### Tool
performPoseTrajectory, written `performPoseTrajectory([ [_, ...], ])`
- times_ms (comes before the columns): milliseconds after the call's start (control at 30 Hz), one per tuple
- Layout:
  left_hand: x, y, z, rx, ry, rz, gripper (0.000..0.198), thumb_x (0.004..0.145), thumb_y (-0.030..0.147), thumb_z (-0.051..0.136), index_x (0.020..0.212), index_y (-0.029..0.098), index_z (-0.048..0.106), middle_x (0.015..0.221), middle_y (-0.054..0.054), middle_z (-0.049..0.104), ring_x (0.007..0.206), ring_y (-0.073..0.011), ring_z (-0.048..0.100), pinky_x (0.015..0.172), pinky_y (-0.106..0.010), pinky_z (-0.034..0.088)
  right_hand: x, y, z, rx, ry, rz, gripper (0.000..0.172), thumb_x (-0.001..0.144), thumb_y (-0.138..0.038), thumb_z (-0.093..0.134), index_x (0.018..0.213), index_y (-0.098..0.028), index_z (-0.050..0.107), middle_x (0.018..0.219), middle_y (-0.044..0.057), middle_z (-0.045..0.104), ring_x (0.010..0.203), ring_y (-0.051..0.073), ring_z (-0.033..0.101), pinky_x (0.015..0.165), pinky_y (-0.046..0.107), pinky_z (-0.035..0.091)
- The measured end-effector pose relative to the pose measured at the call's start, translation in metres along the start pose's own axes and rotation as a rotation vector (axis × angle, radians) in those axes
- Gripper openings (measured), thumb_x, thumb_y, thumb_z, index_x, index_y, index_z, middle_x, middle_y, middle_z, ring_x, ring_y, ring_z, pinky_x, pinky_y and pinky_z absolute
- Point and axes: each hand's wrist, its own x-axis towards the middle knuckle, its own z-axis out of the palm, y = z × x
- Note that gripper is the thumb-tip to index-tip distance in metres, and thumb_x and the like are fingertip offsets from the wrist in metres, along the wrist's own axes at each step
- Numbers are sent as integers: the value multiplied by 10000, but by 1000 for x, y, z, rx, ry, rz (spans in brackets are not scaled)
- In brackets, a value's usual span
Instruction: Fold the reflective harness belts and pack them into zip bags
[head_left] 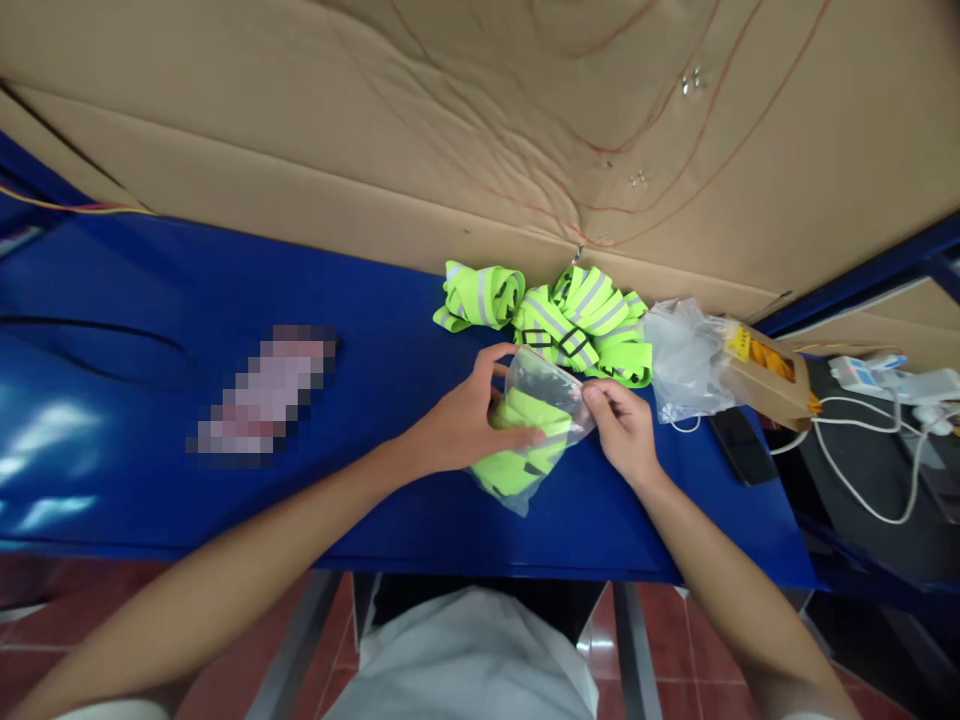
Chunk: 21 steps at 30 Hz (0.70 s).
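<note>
A clear plastic bag (534, 385) with a folded neon-green reflective strap (517, 468) inside lies on the blue table (375, 330) in front of me. My left hand (465, 420) lies over the bag, thumb at its upper edge and fingers closed across the strap. My right hand (624, 428) pinches the bag's right edge near its opening. Behind the bag, several more neon-green reflective straps (577, 325) sit in a loose pile, with one rolled bundle (480, 295) to the left.
Crumpled clear bags (682, 360) and a small brown cardboard box (772, 380) lie right of the pile. A dark phone (739, 445) sits near the table's right end, with white cables (870, 450) and chargers beyond. A cardboard sheet (450, 130) backs the table. A blurred object (262, 395) lies at left.
</note>
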Motion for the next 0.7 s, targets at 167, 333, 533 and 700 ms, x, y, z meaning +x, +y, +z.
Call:
performPoseTrajectory([
  [167, 8, 19, -41, 130, 195, 140, 823, 792, 490, 850, 1433, 263, 387, 1124, -28, 647, 840, -151, 632, 731, -283, 495, -5, 4, 5, 128, 57, -86, 338, 1049, -496, 502, 1154, -225, 673, 889, 44, 712, 706, 168, 689, 658, 314, 568],
  [333, 32, 31, -144, 547, 721, 33, 711, 874, 568, 772, 1425, 237, 467, 1011, 21, 624, 904, -169, 571, 962, -359, 467, -1, 11, 1, -221, -121, -257, 272, 1054, -412, 516, 1158, -229, 687, 1049, 84, 722, 844, 181, 692, 788, 327, 551],
  [533, 57, 10, -170, 619, 758, 73, 793, 887, 647, 701, 1391, 87, 456, 1530, -108, 462, 1456, -342, 296, 1264, -562, 164, 2, 16, 3, -315, -260, -300, 267, 1065, -374, 487, 1047, -220, 705, 1007, 69, 727, 792, 168, 660, 711, 298, 500],
  [700, 80, 3, -112, 812, 226, 321, 690, 845, 339, 703, 1461, 108, 495, 1605, -151, 436, 1534, -330, 323, 1280, -489, 220, 2, 18, 3, -346, -263, -329, 279, 1066, -364, 466, 1042, -226, 708, 993, 63, 716, 808, 170, 663, 724, 288, 492],
])
